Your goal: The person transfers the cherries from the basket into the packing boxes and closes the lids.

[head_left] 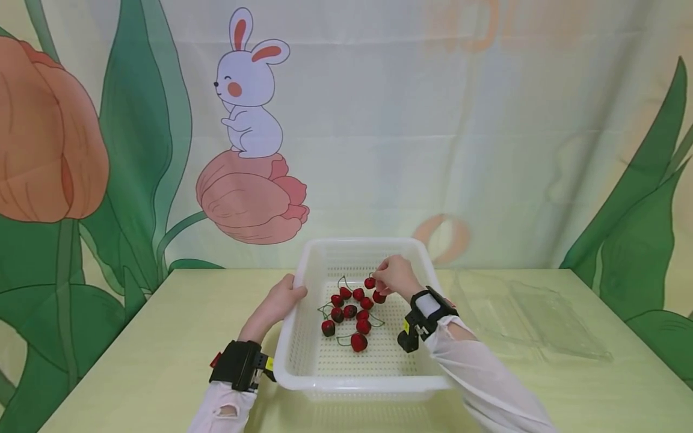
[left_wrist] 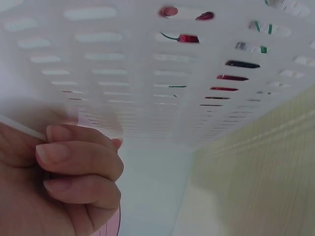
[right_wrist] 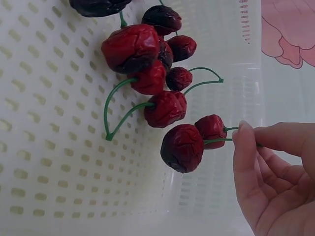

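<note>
A white perforated plastic basket (head_left: 365, 383) stands tilted on the table, holding several dark red cherries (head_left: 358, 343) with green stems. My left hand (head_left: 277, 300) grips the basket's left rim; in the left wrist view the fingers (left_wrist: 83, 160) curl under its edge beside the slotted wall (left_wrist: 133, 64). Over the basket's far right part, my right hand (head_left: 397, 276) pinches the green stems of a pair of cherries (right_wrist: 182, 148) between thumb and forefinger. This pair hangs near the basket's wall, next to the other cherries (right_wrist: 165, 109).
On the table (head_left: 178, 337) to the right of the basket lies a clear plastic container (head_left: 557, 319), its lid part spread flat. Behind the table hangs a curtain (head_left: 368, 132) printed with a rabbit and tulips.
</note>
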The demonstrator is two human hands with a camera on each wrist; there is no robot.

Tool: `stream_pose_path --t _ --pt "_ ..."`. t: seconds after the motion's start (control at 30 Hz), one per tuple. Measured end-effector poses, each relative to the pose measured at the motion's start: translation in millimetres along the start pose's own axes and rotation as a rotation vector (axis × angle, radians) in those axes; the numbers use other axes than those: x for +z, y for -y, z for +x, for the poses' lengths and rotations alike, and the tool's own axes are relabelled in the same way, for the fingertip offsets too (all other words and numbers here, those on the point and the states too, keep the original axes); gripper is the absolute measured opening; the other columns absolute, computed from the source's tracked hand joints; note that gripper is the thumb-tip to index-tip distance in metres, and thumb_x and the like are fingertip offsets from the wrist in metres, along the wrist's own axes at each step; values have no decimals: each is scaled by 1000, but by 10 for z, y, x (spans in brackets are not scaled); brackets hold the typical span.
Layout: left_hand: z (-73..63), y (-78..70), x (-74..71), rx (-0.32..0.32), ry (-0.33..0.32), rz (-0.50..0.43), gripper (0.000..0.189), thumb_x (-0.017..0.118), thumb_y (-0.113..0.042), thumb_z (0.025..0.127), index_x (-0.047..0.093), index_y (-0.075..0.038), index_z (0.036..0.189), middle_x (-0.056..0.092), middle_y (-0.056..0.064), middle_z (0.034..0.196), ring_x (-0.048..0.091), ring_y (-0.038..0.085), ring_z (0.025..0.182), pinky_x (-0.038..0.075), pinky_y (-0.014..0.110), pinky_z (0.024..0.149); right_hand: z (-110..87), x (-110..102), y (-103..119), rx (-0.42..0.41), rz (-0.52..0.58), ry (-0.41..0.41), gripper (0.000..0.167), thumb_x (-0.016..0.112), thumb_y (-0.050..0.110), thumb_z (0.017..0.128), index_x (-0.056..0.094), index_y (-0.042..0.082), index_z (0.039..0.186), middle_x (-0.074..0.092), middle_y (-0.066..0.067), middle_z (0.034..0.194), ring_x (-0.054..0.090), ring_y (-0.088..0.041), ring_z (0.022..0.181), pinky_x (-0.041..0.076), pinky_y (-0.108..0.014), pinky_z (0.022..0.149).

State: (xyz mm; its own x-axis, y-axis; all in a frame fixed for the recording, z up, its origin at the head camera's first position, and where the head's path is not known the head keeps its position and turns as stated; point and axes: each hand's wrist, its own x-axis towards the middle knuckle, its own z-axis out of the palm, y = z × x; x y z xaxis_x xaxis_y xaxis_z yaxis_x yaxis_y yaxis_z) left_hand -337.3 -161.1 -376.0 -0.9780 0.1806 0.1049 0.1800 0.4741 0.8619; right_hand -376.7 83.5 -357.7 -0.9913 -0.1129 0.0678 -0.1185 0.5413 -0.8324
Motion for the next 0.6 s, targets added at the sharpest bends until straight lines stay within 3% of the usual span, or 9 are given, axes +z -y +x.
stream_pose_path --t 0.27,0.6 --pt "4 -19 14 3 -3 17 32 43 -9 88 37 11 112 49 25 102 57 35 84 52 44 64 17 -77 34 -4 75 -34 13 57 2 85 63 -9 84 58 -12 60 57 -18 51 52 -30 53" --pt "-17 -10 -8 4 -13 2 30 44 -9 88 39 10 111 50 23 100 58 33 82 52 43 63 9 -196 120 -29 111 -27 14 57 4 86 61 -10 88 59 -15 64 59 -22 56 53 -31 56"
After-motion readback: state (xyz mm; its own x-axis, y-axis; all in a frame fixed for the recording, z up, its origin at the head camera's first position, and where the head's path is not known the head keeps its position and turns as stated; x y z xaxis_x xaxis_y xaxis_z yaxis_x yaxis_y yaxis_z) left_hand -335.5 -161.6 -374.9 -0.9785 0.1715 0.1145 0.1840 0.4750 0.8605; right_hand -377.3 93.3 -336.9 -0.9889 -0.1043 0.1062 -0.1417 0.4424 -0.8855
